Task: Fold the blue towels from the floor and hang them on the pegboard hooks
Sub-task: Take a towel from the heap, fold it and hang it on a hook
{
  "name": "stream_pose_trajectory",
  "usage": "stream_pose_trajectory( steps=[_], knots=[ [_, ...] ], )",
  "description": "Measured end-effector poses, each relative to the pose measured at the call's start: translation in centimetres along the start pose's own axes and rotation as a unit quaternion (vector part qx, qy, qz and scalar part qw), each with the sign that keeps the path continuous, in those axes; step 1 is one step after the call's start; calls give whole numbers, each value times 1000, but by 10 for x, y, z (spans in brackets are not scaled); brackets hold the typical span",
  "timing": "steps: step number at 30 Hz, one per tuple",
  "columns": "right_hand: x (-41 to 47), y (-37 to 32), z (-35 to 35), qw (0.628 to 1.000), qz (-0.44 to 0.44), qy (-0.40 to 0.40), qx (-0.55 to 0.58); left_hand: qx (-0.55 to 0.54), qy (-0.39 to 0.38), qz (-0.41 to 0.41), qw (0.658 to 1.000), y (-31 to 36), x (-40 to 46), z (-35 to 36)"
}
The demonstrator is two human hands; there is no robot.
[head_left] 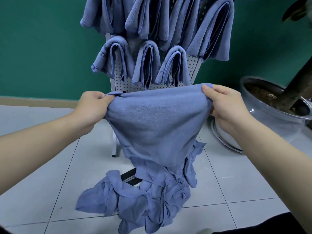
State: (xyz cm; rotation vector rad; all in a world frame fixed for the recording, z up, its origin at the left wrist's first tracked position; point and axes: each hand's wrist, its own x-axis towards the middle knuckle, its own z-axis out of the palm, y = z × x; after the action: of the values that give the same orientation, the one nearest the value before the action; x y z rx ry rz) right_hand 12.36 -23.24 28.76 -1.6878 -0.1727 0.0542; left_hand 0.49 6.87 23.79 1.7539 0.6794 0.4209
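**Blue towel held up between two hands, pile on the floor below**

While stretched wide in front of the pegboard (190, 65), hangs from both hands as one blue towel (157, 122), upper edge pulled taut, lower part narrowing downward. Pinched at the upper left corner by the left hand (92, 108), fingers curled round the bunched cloth. Gripped at the upper right corner by the right hand (224, 105), thumb laid on top of the edge, fingers curled behind the fabric. Held clear of the tiles, just above and partly in front of the heap below.

Lying crumpled on the white tiled floor (42, 183): a pile of blue towels (143, 196), tangled, spreading toward the lower edge of the view, near the foot of the pegboard stand.

Behind the held cloth, a grey perforated pegboard standing upright against a green wall (42, 48). Draped over its hooks, folded towels (148, 63) in two rows: three side by side in the lower row, several more overlapping above, reaching out of view at the top. Hooks themselves hidden under the cloth.

To the right, on the floor, a glazed plant pot (263, 105) with dark soil and a thick stem leaning out of it; beside its base, partly hidden by the right wrist, a white round dish (224, 139) with a scalloped rim.
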Motion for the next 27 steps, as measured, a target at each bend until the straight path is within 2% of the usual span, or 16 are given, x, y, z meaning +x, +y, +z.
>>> stream_pose_trajectory(
  steps=[5,8,12,15,17,20,23,27],
  knots=[
    [7,1,-7,992,-77,-1,-96,-75,-51,-101,991,4,-3,2],
    [9,3,-10,984,-86,15,-154,-156,-111,-135,972,3,-2,0],
    [12,4,-13,984,-46,33,-170,-236,-187,-113,947,12,-3,-5],
    [20,5,-15,995,38,27,-93,-268,-209,-122,933,17,-7,-6],
    [21,5,-15,994,101,6,-49,-269,-230,-116,928,17,-7,-5],
    [23,4,-19,987,149,-66,8,-248,-260,-85,929,15,-7,-4],
    [20,2,-22,980,134,-143,33,-200,-269,-32,942,14,-10,-3],
    [18,5,-24,984,64,-168,-18,-176,-194,7,965,10,-11,1]
  ],
)
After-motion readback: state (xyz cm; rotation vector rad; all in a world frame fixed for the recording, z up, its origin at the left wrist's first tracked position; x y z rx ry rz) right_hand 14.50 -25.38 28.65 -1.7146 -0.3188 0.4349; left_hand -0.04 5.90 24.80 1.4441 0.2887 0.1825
